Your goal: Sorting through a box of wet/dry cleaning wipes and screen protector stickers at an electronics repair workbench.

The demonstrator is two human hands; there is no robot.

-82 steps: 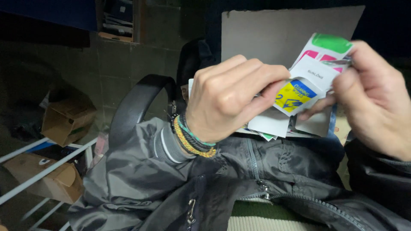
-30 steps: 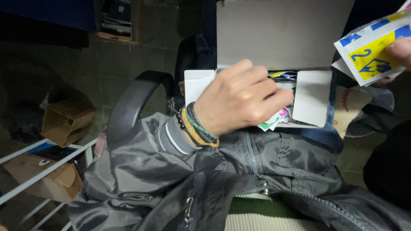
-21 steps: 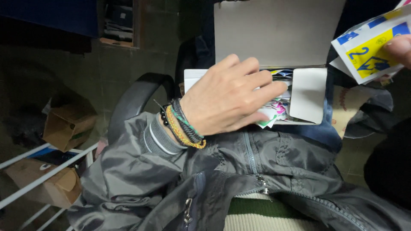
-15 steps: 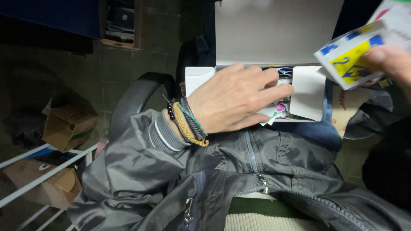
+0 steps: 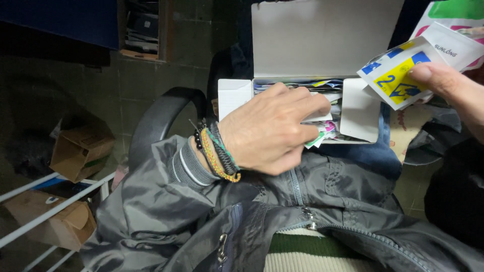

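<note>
Single head view, looking down, close.
</note>
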